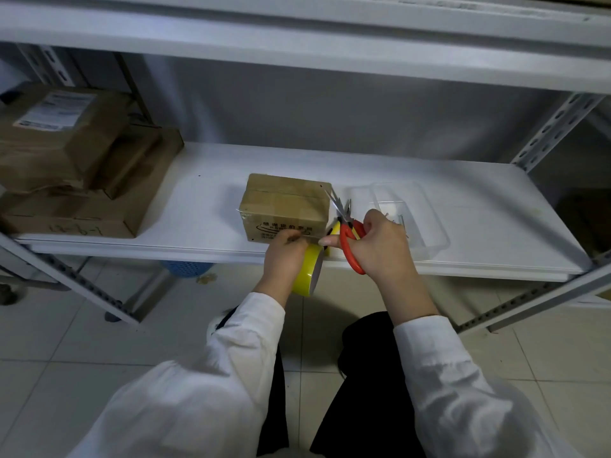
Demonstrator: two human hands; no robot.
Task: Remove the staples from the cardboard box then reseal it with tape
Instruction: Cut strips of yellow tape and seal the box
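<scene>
We note the cardboard box on the white shelf, just beyond both hands, its near face touching or nearly touching the left hand. Clear tape already runs over its top and down the front.

Left hand: closed round the yellow tape roll, held at the shelf edge below the box; thumb and forefinger look pinched on the tape's free end, though we cannot be sure of that.

Right hand: gripping the red-handled scissors, fingers through the loops, blades parted and pointing up and away, just beside the box's right corner. The forefinger reaches left toward the tape strand.

Handling, as we judge it: the box is small, probably light, stiff at edges and corners but soft across the flaps; it would slide on the smooth shelf if pushed, so best steadied by its sides. The tape is thin, clingy, apt to fold on itself; keep it taut between roll and box for the cut.

Beyond the right hand, a clear plastic tray holds what appear to be pulled staples.
</scene>
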